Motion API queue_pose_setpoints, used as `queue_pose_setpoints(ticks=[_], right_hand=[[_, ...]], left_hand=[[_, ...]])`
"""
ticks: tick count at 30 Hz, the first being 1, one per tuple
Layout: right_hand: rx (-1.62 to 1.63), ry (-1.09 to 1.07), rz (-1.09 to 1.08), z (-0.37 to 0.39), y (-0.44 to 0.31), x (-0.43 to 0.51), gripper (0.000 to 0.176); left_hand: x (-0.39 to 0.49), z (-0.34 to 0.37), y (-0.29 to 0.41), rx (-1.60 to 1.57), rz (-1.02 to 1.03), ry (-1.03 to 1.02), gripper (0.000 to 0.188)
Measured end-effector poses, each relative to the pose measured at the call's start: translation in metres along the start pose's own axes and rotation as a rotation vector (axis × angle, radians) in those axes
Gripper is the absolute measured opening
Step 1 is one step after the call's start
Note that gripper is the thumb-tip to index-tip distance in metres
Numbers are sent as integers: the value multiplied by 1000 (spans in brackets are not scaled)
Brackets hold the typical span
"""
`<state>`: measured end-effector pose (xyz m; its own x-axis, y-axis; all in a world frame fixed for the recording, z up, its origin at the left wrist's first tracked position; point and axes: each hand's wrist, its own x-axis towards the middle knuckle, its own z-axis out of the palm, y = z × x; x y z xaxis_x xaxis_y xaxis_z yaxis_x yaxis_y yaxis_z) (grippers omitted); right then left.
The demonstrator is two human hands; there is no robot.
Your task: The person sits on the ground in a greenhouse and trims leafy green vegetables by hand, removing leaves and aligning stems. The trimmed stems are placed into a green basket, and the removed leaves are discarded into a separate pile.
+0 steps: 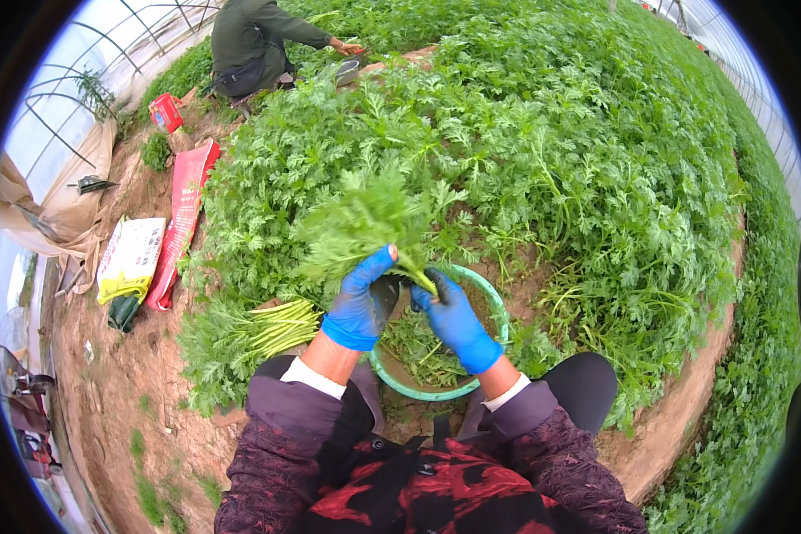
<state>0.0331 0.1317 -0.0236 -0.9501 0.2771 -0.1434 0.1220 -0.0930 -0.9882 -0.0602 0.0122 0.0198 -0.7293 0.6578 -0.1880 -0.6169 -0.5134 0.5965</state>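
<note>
A leafy garland chrysanthemum bunch is raised in front of me, its leaves blurred. My left hand, in a blue glove with the thumb tip bare, grips it below the leaves. Under that palm is a dark patch; whether it is stained glove or a tool cannot be told. My right hand, gloved in blue with dark-stained fingers, pinches the pale cut end of the stem. Both hands are above a green-rimmed basin holding loose leaf trimmings. Left of the basin lies a pile of cut greens, stems together.
Dense growing greens spread ahead and to the right. On the left soil lie a red sack and a white-and-yellow bag, both bearing writing. Farther off are a red container and a crouching person beside a grey basin.
</note>
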Motion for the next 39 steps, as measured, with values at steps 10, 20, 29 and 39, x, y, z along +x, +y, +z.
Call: queue_pose_setpoints(ticks=[10,20,29,39], right_hand=[[567,-214,281,-62,16,12,19],[759,-457,338,-54,10,-9,23],[850,-691,449,-25,-2,-15,31],[625,-681,512,-37,16,-7,25]], left_hand=[[-10,-8,-18,331,-316,218,66],[-10,-31,-57,305,-482,-200,79],[4,-39,-1,0,-121,-200,73],[12,-31,22,-38,-109,-149,29]])
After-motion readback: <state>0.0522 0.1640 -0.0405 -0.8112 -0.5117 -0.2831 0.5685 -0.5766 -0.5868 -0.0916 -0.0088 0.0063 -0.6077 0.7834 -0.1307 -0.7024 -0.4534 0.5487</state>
